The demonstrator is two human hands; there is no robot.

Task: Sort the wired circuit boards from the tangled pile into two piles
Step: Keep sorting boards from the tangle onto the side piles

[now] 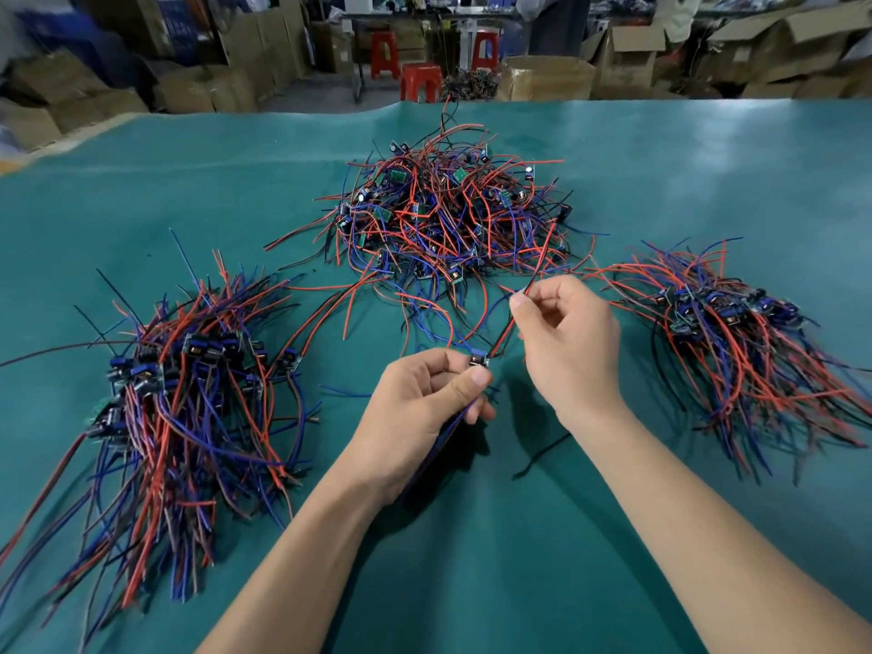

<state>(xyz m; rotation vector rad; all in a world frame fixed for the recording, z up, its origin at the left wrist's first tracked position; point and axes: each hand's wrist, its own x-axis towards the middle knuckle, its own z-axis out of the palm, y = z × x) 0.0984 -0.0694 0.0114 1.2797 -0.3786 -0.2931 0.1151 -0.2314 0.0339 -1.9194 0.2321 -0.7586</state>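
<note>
Left hand (424,408): thumb and fingers pinch a wired circuit board (477,360). Right hand (564,337): fingertips pinch its red wire (507,330) above the board.

green table cover (708,148), red plastic stools (421,82) and cardboard boxes (547,77) beyond its far edge
</note>
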